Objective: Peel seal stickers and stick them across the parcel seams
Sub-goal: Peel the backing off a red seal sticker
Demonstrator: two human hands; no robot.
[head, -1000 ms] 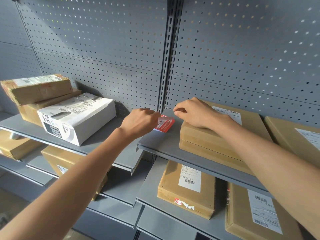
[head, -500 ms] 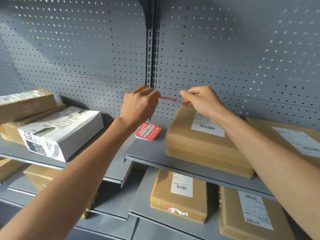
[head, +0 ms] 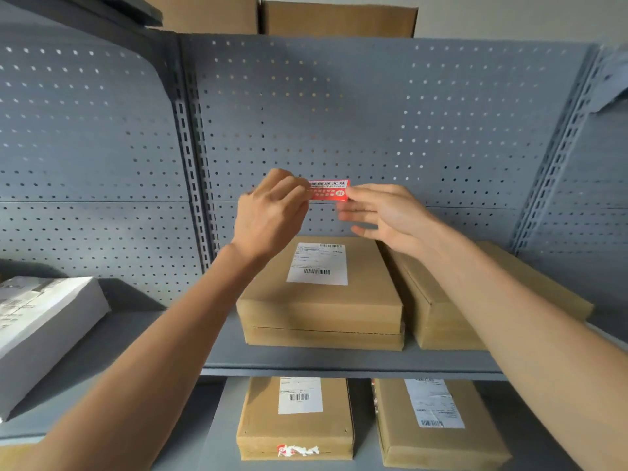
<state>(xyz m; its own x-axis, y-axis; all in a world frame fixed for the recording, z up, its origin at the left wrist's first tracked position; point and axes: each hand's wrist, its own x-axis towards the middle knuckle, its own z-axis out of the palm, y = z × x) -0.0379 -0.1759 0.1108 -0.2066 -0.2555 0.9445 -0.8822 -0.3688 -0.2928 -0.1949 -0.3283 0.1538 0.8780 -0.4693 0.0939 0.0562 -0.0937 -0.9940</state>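
A small red rectangular seal sticker (head: 329, 190) printed with white characters is held up in front of the grey perforated back panel (head: 390, 124), above a flat brown cardboard parcel (head: 319, 307) bearing a white shipping label (head: 317, 264) on the grey metal shelf (head: 339, 363). Its left end is pinched by the curled fingers of the left hand (head: 272, 215). Its right end is touched by the right hand (head: 387, 215), seemingly nipped between thumb and forefinger, with the other fingers spread loosely.
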